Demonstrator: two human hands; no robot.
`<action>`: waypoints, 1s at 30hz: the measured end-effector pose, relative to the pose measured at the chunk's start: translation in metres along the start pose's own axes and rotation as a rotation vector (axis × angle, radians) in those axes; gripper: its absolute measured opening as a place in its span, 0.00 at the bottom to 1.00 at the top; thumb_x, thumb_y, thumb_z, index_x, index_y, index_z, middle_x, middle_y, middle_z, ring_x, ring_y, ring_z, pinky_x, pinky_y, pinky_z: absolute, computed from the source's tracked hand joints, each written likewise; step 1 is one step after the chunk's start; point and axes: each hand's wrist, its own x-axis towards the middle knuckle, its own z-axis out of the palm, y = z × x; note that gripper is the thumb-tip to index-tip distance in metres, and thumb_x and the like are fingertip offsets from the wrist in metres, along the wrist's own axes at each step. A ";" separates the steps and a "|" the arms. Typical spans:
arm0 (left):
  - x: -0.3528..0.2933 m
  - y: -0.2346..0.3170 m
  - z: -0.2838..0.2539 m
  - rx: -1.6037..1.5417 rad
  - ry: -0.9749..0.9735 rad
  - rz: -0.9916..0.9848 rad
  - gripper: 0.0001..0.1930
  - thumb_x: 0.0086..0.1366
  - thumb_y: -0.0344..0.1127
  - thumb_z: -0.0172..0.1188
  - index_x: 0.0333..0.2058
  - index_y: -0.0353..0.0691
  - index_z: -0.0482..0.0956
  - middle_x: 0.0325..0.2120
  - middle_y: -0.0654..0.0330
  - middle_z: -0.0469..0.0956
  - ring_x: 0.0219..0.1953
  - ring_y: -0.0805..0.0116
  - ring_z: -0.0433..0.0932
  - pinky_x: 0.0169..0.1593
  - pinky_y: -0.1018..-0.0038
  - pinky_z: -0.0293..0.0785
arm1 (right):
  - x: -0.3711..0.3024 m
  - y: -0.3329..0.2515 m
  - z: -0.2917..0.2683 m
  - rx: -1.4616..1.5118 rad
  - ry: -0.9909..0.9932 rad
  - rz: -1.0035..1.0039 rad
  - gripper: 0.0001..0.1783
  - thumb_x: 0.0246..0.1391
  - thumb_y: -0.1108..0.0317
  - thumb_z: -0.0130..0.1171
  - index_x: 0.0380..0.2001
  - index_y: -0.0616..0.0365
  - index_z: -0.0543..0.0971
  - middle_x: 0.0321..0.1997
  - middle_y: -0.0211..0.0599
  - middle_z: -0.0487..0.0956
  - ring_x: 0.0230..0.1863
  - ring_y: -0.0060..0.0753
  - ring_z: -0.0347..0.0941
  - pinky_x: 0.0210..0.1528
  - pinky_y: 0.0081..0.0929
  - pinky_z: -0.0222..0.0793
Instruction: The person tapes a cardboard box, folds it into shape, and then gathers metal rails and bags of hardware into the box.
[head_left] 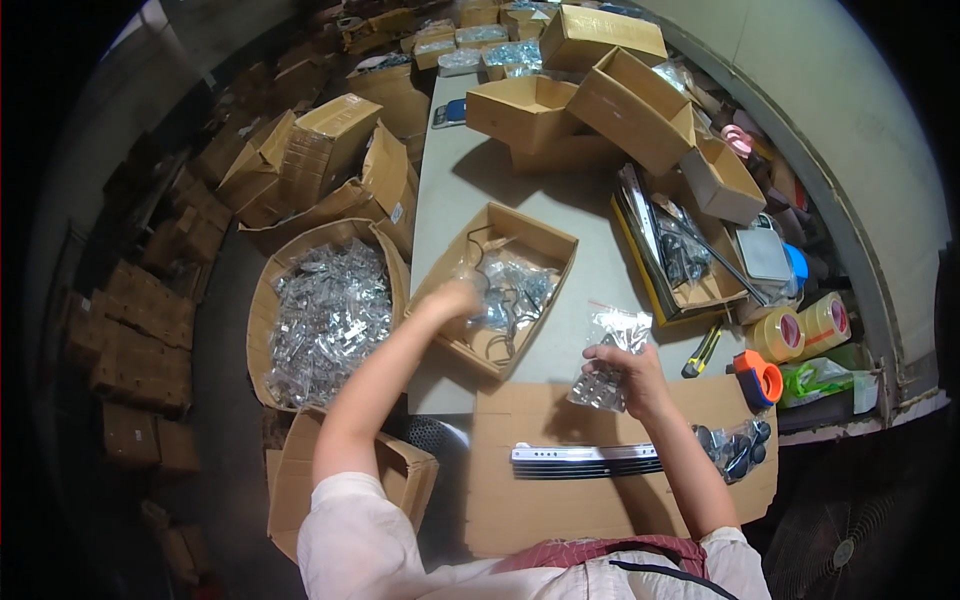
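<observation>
My right hand (640, 375) grips a clear plastic bag of small metal parts (604, 385) above the table's near part. Over the left side of an open cardboard box (490, 360) reaches my left hand (458, 298), its fingers blurred, so their hold cannot be made out. Inside that box lie clear bags of small parts (525, 285) and dark bent rods (478, 245). Below my right hand, a stack of metal drawer slides (585, 460) rests on a flat cardboard sheet (540, 515). Bagged round black parts (738, 450) lie at the slides' right end.
Left of the table stands a large carton of bagged metal pieces (330, 320). A yellow utility knife (703, 350), an orange tape dispenser (758, 378) and tape rolls (800, 328) line the right side. Empty cardboard boxes (630, 110) stack at the back; a phone (450, 113) lies nearby.
</observation>
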 end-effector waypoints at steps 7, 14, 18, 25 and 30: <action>0.014 -0.012 0.063 -0.257 0.369 -0.065 0.27 0.51 0.47 0.75 0.45 0.36 0.80 0.38 0.44 0.83 0.43 0.46 0.83 0.48 0.57 0.79 | -0.016 0.005 -0.011 -0.077 0.049 0.007 0.22 0.52 0.70 0.70 0.47 0.67 0.76 0.40 0.44 0.85 0.33 0.32 0.82 0.40 0.31 0.81; -0.066 0.035 0.008 -0.949 0.412 0.132 0.19 0.54 0.25 0.73 0.40 0.35 0.72 0.27 0.53 0.80 0.29 0.68 0.83 0.29 0.73 0.81 | -0.021 0.001 -0.016 0.154 -0.053 0.239 0.23 0.62 0.59 0.65 0.55 0.59 0.74 0.51 0.43 0.82 0.44 0.39 0.82 0.49 0.40 0.82; -0.113 0.113 -0.028 -1.266 -0.092 0.368 0.21 0.62 0.31 0.71 0.50 0.31 0.73 0.35 0.53 0.85 0.34 0.72 0.84 0.32 0.78 0.81 | -0.017 0.013 0.001 0.358 -0.230 0.261 0.31 0.66 0.48 0.60 0.63 0.55 0.70 0.53 0.40 0.80 0.49 0.41 0.82 0.53 0.48 0.80; 0.038 0.042 0.025 0.159 0.768 0.365 0.28 0.55 0.40 0.70 0.56 0.50 0.77 0.51 0.51 0.81 0.58 0.47 0.75 0.65 0.51 0.65 | -0.026 0.035 -0.012 0.537 -0.290 0.281 0.28 0.53 0.72 0.64 0.58 0.58 0.72 0.43 0.47 0.81 0.28 0.37 0.81 0.36 0.37 0.84; 0.078 0.060 0.037 0.153 0.534 0.429 0.19 0.55 0.40 0.64 0.47 0.49 0.79 0.41 0.50 0.83 0.50 0.44 0.77 0.65 0.43 0.58 | -0.051 0.031 -0.042 0.413 -0.125 0.284 0.27 0.53 0.73 0.63 0.58 0.59 0.73 0.42 0.45 0.81 0.29 0.36 0.80 0.34 0.37 0.84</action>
